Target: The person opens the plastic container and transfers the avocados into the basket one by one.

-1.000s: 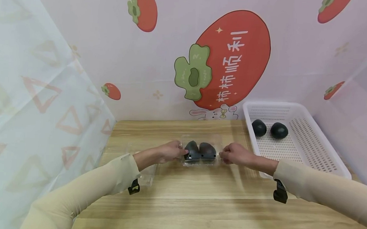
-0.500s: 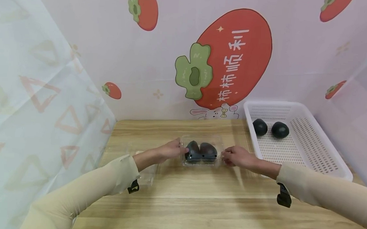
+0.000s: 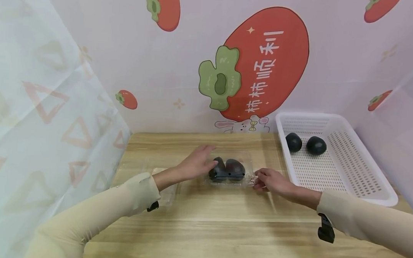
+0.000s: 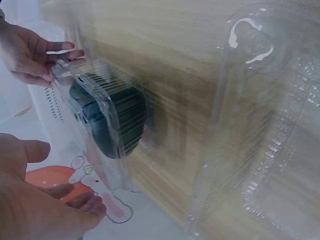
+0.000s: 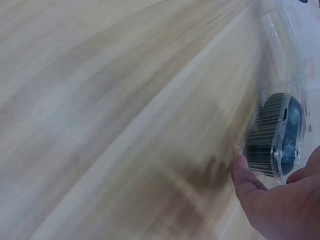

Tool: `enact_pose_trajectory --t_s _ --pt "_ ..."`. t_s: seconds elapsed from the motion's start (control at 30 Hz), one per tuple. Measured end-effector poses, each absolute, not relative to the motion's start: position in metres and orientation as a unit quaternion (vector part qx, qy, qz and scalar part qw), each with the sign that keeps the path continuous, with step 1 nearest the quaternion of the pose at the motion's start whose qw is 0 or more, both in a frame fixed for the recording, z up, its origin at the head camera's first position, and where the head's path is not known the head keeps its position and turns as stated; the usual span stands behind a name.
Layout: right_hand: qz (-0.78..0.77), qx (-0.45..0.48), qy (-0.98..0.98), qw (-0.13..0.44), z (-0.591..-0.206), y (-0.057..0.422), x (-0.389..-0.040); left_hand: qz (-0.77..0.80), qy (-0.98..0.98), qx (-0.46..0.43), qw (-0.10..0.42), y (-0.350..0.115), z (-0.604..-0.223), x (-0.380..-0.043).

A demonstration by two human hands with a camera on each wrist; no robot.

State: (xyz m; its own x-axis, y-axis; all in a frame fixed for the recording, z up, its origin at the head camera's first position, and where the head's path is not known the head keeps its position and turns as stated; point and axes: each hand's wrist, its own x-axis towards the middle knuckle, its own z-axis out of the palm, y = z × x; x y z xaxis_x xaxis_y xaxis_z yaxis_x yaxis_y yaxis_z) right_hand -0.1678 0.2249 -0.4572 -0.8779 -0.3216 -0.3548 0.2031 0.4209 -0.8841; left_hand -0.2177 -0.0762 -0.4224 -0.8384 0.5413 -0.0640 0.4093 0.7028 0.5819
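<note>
A closed clear plastic clamshell box [image 3: 248, 161] with two dark avocados [image 3: 235, 169] inside rests on the table in the head view. My left hand [image 3: 199, 162] hovers over its left end, fingers spread. In the left wrist view that hand [image 4: 50, 200] is apart from the box, with nothing between thumb and fingers. My right hand [image 3: 272, 182] is at the box's right end, fingers loosely extended. The right wrist view shows a fingertip [image 5: 240, 162] right at the box's lower corner and the thumb near the lid's rim.
At the back right stands a white perforated basket [image 3: 364, 166] with two more dark avocados [image 3: 316, 145]. Another clear plastic box [image 4: 235, 125] lies on the table to the left, partly behind my left forearm. Printed cloth walls [image 3: 174, 73] border the table [image 3: 202, 229].
My left hand has let go of the box's left end and lifted, its fingers now spread above it. My right hand has shifted slightly right and its fingers have loosened.
</note>
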Motion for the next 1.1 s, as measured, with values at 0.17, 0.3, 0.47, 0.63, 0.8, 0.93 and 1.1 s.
enact_pose_trajectory --t_s 0.17,0.3,0.47,0.63,0.8,0.93,1.1 --pt "-0.552 -0.032 0.790 0.265 -0.462 0.228 -0.162 0.236 0.922 0.301 0.055 -0.067 -0.415 -0.214" --pt "-0.571 -0.031 0.775 0.271 -0.468 0.230 -0.158 0.200 0.918 0.342 0.020 -0.058 -0.413 -0.211" --pt "-0.594 -0.028 0.753 0.280 -0.473 0.229 -0.153 0.157 0.909 0.385 -0.005 -0.047 -0.413 -0.205" --pt "-0.615 -0.037 0.735 0.284 -0.477 0.228 -0.151 0.125 0.903 0.410 -0.006 -0.035 -0.414 -0.202" --pt "-0.629 -0.046 0.722 0.285 -0.481 0.230 -0.150 0.104 0.896 0.432 -0.001 -0.023 -0.414 -0.200" --pt "-0.639 -0.057 0.711 0.288 -0.483 0.231 -0.149 0.078 0.890 0.450 0.000 -0.012 -0.414 -0.198" --pt "-0.647 -0.064 0.703 0.289 -0.485 0.230 -0.150 0.055 0.882 0.468 0.008 0.002 -0.417 -0.194"
